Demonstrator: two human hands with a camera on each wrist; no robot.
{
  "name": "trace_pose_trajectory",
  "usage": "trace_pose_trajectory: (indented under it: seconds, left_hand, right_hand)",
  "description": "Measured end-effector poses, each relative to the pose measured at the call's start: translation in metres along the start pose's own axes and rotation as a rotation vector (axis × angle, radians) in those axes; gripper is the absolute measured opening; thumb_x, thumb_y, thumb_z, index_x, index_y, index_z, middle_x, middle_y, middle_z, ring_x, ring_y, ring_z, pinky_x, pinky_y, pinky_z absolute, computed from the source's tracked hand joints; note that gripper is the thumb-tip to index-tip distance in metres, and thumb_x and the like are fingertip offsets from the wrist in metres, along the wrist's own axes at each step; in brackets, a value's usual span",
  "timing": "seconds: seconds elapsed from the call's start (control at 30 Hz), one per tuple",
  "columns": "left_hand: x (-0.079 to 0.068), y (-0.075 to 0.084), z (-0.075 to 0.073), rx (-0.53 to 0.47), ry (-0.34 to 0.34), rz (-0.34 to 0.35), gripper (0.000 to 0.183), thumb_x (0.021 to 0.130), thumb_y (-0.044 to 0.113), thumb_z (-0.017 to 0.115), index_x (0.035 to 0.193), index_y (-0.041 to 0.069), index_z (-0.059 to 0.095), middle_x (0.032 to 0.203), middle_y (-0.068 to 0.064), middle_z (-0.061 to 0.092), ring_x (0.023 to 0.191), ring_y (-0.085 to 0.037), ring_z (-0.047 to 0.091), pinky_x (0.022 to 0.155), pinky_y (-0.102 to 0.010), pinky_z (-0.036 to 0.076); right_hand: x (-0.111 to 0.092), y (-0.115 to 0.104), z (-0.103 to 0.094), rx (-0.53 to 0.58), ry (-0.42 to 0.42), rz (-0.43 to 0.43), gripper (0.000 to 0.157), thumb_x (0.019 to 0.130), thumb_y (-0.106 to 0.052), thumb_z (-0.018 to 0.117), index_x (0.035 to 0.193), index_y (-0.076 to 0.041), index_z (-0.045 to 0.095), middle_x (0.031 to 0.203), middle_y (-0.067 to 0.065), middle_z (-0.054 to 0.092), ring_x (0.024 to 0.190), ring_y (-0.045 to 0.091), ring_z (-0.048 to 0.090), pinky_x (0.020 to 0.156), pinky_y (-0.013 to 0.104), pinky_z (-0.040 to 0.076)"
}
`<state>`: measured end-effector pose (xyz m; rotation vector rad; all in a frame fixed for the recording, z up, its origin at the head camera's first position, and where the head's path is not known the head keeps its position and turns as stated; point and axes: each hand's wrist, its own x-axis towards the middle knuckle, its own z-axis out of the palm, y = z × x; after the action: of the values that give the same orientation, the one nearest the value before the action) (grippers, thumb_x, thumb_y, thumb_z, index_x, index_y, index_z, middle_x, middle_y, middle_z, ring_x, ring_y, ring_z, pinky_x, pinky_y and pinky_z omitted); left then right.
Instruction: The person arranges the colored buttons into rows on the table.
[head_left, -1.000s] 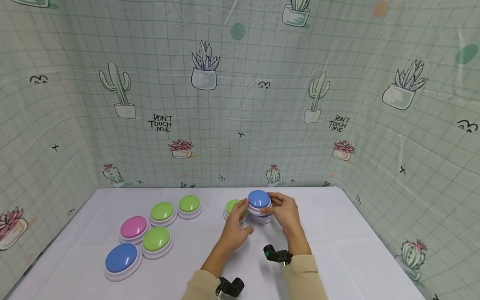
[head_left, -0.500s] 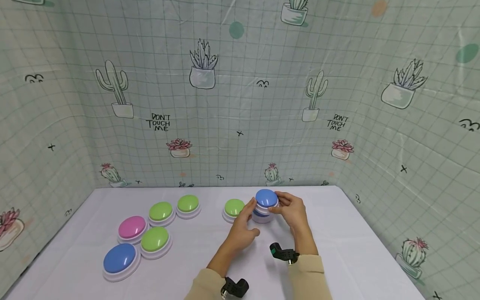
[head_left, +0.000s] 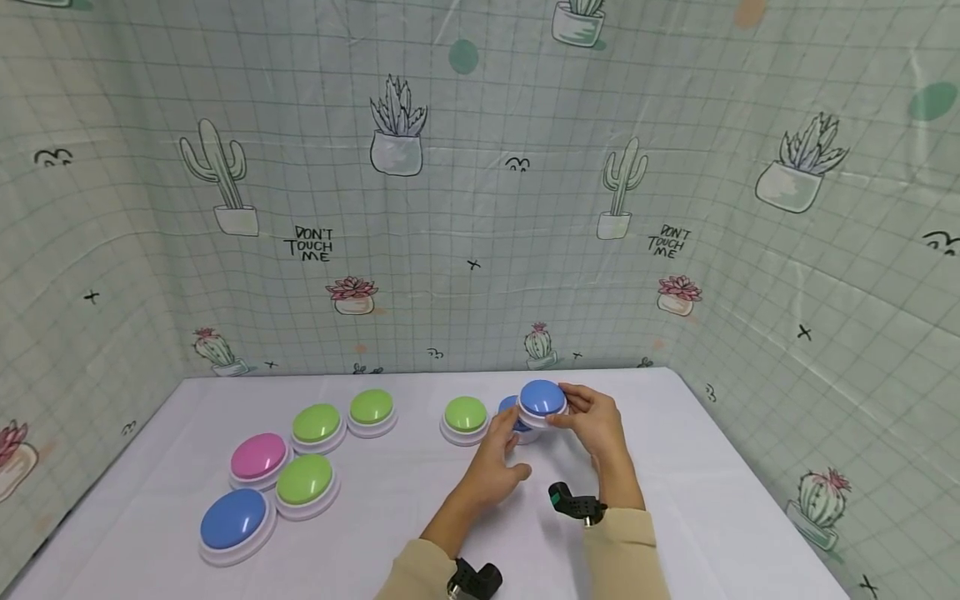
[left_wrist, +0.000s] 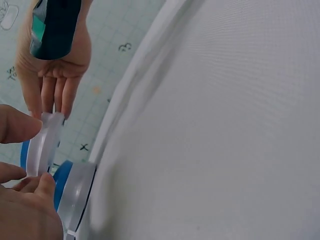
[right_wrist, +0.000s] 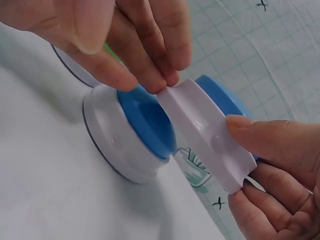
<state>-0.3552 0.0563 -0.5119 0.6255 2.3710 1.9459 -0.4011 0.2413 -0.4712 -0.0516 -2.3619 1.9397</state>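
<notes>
A blue push button with a white base (head_left: 542,398) is held up off the table by my right hand (head_left: 600,421), its thumb on the near side and its fingers at the far edge. Fingertips of my left hand (head_left: 489,471) touch the left edge of that button; the left thumb stands away from it. Just left of the held button, a second blue button (right_wrist: 110,132) rests on the table, partly hidden by the left fingers in the head view. Beside that one sits a green button (head_left: 465,414).
On the left of the white table (head_left: 405,517) stand a pink button (head_left: 258,456), a large blue button (head_left: 232,518), and green buttons (head_left: 303,479), all on white bases. A patterned cloth (head_left: 480,208) hangs along the back and sides.
The held blue button has moved to the right, from over the other blue button to beside it, uncovering more of that one's top. Both hands shifted right with it.
</notes>
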Motion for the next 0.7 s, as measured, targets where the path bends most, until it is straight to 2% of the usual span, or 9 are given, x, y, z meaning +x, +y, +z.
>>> trace_pose_trajectory:
  seconds: [0.13, 0.33, 0.7]
  left_hand:
    - [0.0, -0.002, 0.005, -0.013, -0.023, 0.001, 0.091, 0.083, -0.015, 0.062, 0.164, -0.005, 0.022, 0.171, -0.023, 0.018, 0.155, -0.039, 0.029, 0.125, -0.043, 0.029]
    - [-0.002, -0.004, 0.012, 0.028, -0.052, 0.018, 0.09, 0.085, -0.014, 0.064, 0.165, -0.001, 0.025, 0.174, -0.017, 0.018, 0.158, -0.035, 0.025, 0.126, -0.043, 0.028]
    - [-0.005, -0.003, 0.02, 0.013, -0.115, 0.012, 0.09, 0.087, -0.013, 0.068, 0.165, 0.001, 0.025, 0.176, -0.01, 0.013, 0.159, -0.034, 0.02, 0.126, -0.045, 0.029]
  right_hand:
    - [0.001, 0.004, -0.007, -0.007, 0.003, 0.006, 0.064, 0.083, 0.01, 0.082, 0.143, 0.002, 0.061, 0.148, 0.023, 0.058, 0.143, 0.036, 0.05, 0.114, 0.043, 0.047]
    - [0.001, 0.007, -0.017, 0.004, 0.012, 0.028, 0.064, 0.084, 0.011, 0.081, 0.144, 0.003, 0.06, 0.148, 0.024, 0.057, 0.143, 0.037, 0.05, 0.115, 0.045, 0.045]
    - [-0.001, 0.01, -0.025, -0.003, 0.027, 0.041, 0.065, 0.083, 0.011, 0.082, 0.144, 0.003, 0.06, 0.149, 0.025, 0.056, 0.144, 0.038, 0.049, 0.116, 0.046, 0.045]
